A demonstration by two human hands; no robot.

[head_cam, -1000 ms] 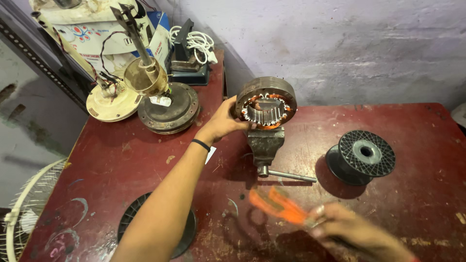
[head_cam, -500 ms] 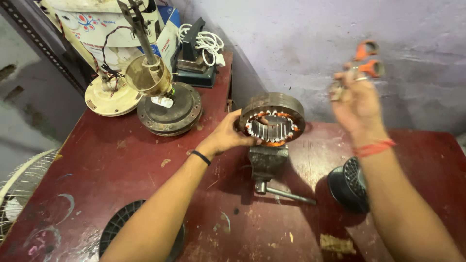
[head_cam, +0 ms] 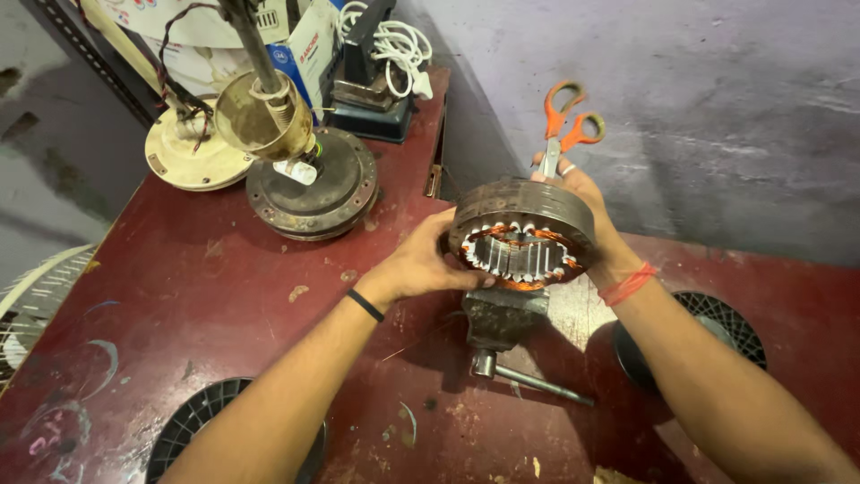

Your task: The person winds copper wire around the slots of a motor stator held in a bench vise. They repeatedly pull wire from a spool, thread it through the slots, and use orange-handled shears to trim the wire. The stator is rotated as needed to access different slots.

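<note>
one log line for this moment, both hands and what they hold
left hand: grips stator left rim | right hand: on stator far side, holds orange scissors upright | stator: over vise | surface: red table

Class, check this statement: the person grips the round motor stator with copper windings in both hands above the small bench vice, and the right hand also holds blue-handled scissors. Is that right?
Not quite: one detail is wrong. The head view shows the scissors have orange handles, not blue. The rest stands: left hand and right hand both hold the round motor stator with copper windings above the small bench vice.
</note>
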